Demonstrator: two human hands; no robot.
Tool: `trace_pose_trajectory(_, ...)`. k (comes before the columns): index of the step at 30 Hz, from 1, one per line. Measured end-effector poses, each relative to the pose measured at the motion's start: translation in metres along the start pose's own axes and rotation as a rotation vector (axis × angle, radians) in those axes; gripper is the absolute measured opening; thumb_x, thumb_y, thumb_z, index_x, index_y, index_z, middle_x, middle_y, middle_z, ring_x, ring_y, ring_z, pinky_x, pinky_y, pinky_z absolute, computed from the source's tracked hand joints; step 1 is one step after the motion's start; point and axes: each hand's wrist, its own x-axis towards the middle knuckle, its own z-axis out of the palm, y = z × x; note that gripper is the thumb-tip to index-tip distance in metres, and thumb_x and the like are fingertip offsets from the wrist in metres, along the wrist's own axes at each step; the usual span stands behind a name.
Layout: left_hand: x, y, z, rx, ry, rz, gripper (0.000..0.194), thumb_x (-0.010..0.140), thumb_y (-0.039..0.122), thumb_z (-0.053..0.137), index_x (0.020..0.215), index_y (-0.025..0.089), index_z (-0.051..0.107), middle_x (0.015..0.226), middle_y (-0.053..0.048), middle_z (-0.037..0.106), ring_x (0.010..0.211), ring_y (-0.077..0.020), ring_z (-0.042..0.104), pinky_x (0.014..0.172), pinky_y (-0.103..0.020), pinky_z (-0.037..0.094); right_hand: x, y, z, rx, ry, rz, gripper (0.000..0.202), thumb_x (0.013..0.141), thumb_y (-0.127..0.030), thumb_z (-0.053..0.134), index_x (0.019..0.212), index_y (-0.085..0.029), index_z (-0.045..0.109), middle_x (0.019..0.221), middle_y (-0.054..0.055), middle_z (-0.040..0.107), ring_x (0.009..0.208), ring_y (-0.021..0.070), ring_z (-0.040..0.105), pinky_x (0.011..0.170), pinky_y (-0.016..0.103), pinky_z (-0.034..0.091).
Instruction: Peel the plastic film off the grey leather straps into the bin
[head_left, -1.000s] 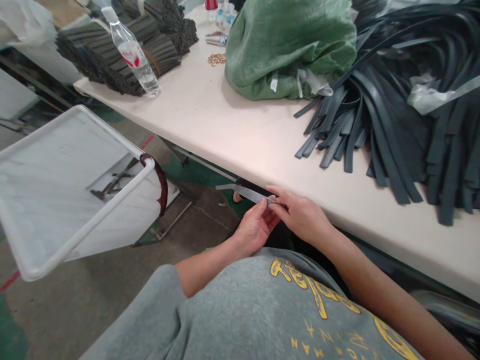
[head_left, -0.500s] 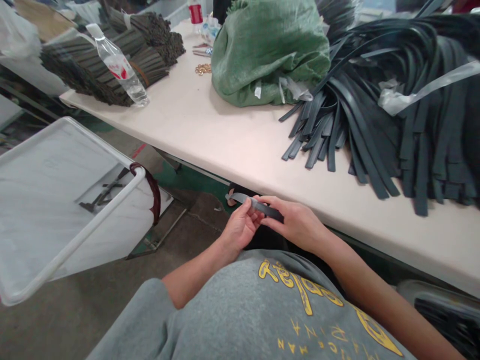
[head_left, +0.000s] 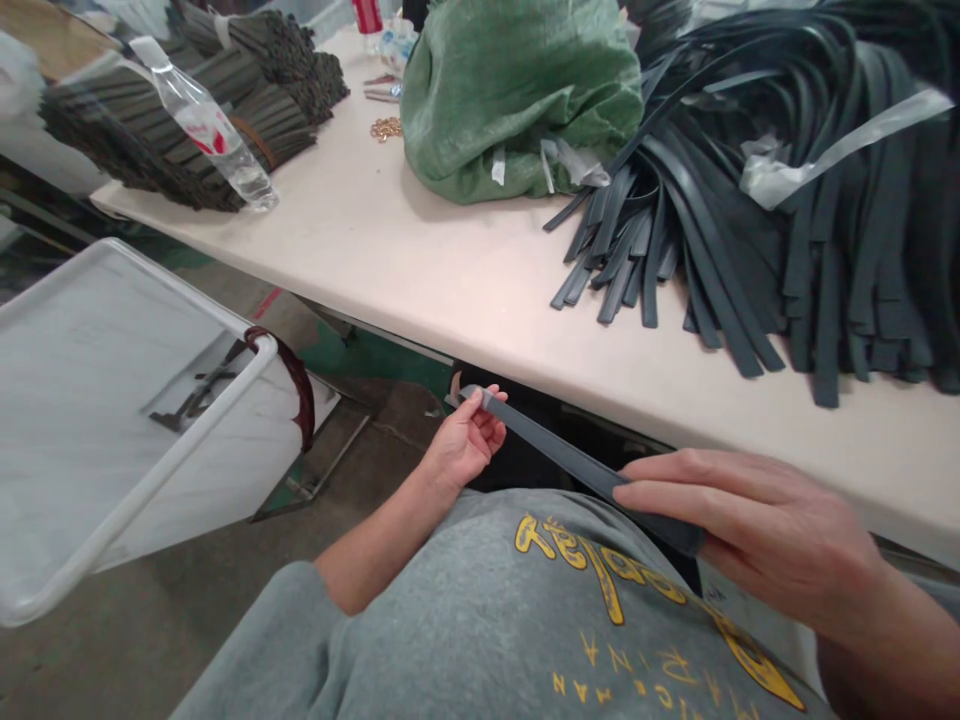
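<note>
A dark grey, flat strap point(head_left: 559, 452) is stretched slantwise between my two hands, just past the table's front edge. Near its far, lighter end, my left hand point(head_left: 466, 440) pinches it between thumb and fingers. My right hand point(head_left: 757, 525) is closed over the strap's other part, close to my body, with the fingers laid along its top. The thumb of that hand is hidden. On the table to the right lies a big heap of similar dark straps point(head_left: 750, 240), their cut ends pointing toward me.
Before me runs a pale table point(head_left: 360, 225). On it stand a green woven sack point(head_left: 517, 100), bundles of dark strips point(head_left: 112, 130), a plastic bottle point(head_left: 206, 125) and small gold-coloured rings point(head_left: 386, 129). A white-rimmed cart point(head_left: 150, 460) with a brown band point(head_left: 296, 385) is at left.
My right hand has moved away from my left, to the right and toward me, and a longer stretch of strap now shows between them. My left hand has shifted only slightly.
</note>
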Motion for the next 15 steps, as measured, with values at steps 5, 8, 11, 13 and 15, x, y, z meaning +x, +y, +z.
trace_pose_trajectory(5,-0.008,-0.001,0.001,0.008,-0.017,-0.047,0.019,0.096,0.025,0.054,0.095,0.015,0.070,0.082,-0.002,0.074,0.059,-0.0094,0.066,0.055,-0.021,0.055,0.013,0.008,0.017,0.031,0.100,-0.008,0.022,0.096,-0.012,0.048,0.104,-0.023,0.066,0.088,0.004,0.071,0.073,0.0141,0.068,0.062,0.024,0.052)
trace_pose_trajectory(8,-0.012,-0.002,0.003,0.016,-0.024,-0.053,0.018,0.096,0.021,0.053,0.096,0.015,0.070,0.084,-0.003,0.075,0.062,-0.0097,0.067,0.057,-0.021,0.055,0.027,0.019,0.036,0.073,0.086,-0.021,0.021,0.093,-0.009,0.050,0.101,-0.020,0.067,0.085,0.005,0.070,0.071,0.0132,0.066,0.061,0.024,0.052)
trace_pose_trajectory(11,-0.015,-0.003,0.001,0.064,-0.075,-0.064,0.018,0.095,0.021,0.054,0.099,0.015,0.070,0.087,-0.005,0.075,0.066,-0.0116,0.068,0.060,-0.023,0.056,0.042,0.029,0.059,0.086,0.096,-0.018,0.016,0.094,-0.013,0.054,0.097,-0.019,0.069,0.089,0.007,0.070,0.078,0.0151,0.066,0.067,0.026,0.054)
trace_pose_trajectory(13,-0.017,-0.005,-0.001,0.079,-0.142,-0.072,0.018,0.094,0.020,0.053,0.098,0.014,0.069,0.087,-0.005,0.075,0.069,-0.0126,0.069,0.064,-0.024,0.056,0.051,0.035,0.076,0.083,0.118,-0.034,0.014,0.094,-0.017,0.055,0.093,-0.019,0.069,0.102,0.010,0.071,0.094,0.0191,0.067,0.080,0.034,0.056)
trace_pose_trajectory(15,-0.020,-0.006,-0.003,0.036,-0.227,-0.081,0.020,0.093,0.018,0.050,0.092,0.013,0.069,0.081,-0.005,0.073,0.069,-0.0139,0.069,0.069,-0.027,0.057,0.057,0.039,0.092,0.095,0.122,-0.065,0.016,0.095,-0.016,0.052,0.093,-0.020,0.068,0.110,0.010,0.071,0.105,0.0206,0.066,0.094,0.042,0.053)
